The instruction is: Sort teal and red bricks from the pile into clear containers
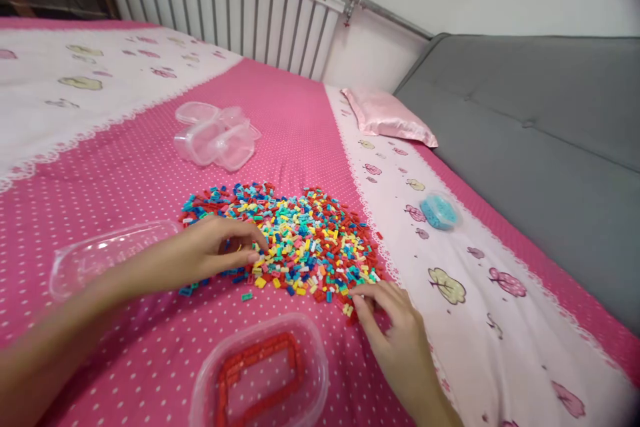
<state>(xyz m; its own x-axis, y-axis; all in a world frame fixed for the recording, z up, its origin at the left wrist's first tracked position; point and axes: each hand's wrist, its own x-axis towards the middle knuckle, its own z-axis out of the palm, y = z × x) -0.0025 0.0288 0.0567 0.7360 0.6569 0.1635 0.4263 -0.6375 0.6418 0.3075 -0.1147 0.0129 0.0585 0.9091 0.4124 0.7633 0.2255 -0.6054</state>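
Note:
A broad pile of small multicoloured toy building bricks (305, 240) lies on the pink dotted bedspread. My left hand (217, 247) reaches over the pile's left side, its thumb and index finger apart, their tips among the bricks. At the pile's lower right edge, my right hand (393, 323) has thumb and index finger close together beside a few red and yellow bricks. Whatever lies between those fingertips is too small to make out. Nearest me stands a clear plastic container (320, 363), with red bricks (273, 403) arranged in a ring inside it.
A clear lid (67, 267) lies partly behind my left forearm. Several empty clear containers (220, 140) are stacked beyond the pile. To the right sits a small container with light-blue bricks (439, 211). Farther back are a pink pillow (390, 117) and a grey headboard (530, 100).

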